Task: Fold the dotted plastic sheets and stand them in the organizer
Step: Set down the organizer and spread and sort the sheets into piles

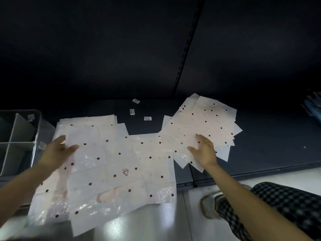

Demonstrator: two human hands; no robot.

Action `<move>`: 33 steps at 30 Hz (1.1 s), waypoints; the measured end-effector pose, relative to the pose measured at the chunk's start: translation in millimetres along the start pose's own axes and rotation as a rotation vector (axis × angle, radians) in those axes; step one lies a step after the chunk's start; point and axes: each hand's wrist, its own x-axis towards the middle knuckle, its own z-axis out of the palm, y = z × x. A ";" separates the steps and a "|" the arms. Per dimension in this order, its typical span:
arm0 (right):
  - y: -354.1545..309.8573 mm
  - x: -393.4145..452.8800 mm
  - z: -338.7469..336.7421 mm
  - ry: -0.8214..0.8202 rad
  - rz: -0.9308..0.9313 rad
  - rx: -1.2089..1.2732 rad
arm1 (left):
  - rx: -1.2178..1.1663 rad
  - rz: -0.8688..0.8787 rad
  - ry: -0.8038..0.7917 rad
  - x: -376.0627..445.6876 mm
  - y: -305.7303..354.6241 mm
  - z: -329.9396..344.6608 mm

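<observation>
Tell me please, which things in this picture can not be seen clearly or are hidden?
- Head view: the organizer is cut off by the left edge, so its contents are unclear.
- The left hand is motion-blurred; its grip on the large sheet is uncertain.
- The number of sheets in the fanned stack under the right hand is hidden by overlap.
- The small labels are too small to read.
- The blue object is cut off by the right edge.

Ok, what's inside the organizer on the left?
The organizer shows grey dividers and no dotted sheets standing in the visible compartments. Its near part runs out of frame, so that stays unseen.
</observation>
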 end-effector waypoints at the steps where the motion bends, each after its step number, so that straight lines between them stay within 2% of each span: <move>1: 4.7 2.1 1.0 0.001 -0.011 -0.073 | 0.070 0.007 0.013 8.3 -3.4 -3.6; 3: 7.8 5.6 2.3 0.066 -0.032 -0.121 | 0.192 0.020 0.065 22.4 -8.5 -8.0; 6: 4.3 9.4 1.4 0.169 -0.011 -0.001 | 0.311 0.056 0.144 32.7 -12.6 -8.5; 11: -6.6 11.6 -7.2 0.170 0.044 0.181 | 0.290 0.239 0.303 11.5 -5.8 14.6; 13: -13.9 8.1 -9.3 0.180 0.058 0.230 | 0.248 0.348 0.227 -10.5 2.2 31.8; 15: -24.3 2.8 -8.9 0.188 0.015 0.276 | 0.206 0.409 0.082 -30.7 6.9 49.5; 18: -48.4 -8.7 -6.3 0.161 -0.102 0.242 | -0.018 0.394 -0.175 -59.4 18.0 72.5; 20: -65.0 -18.6 -1.7 0.040 -0.163 0.266 | -0.124 0.348 -0.310 -75.4 26.3 86.3; 23: -83.6 -40.0 10.9 -0.182 -0.241 0.387 | -0.253 0.231 -0.412 -87.8 34.4 100.1; 27: -90.7 -65.3 25.5 -0.289 -0.539 0.226 | -0.362 0.112 -0.392 -91.4 39.7 102.4; 30: -83.6 -76.5 30.0 -0.289 -0.561 0.159 | -0.390 0.048 -0.319 -89.6 36.5 97.1; 33: -74.2 -81.7 29.6 -0.303 -0.495 0.141 | -0.262 0.068 -0.238 -89.2 27.7 95.6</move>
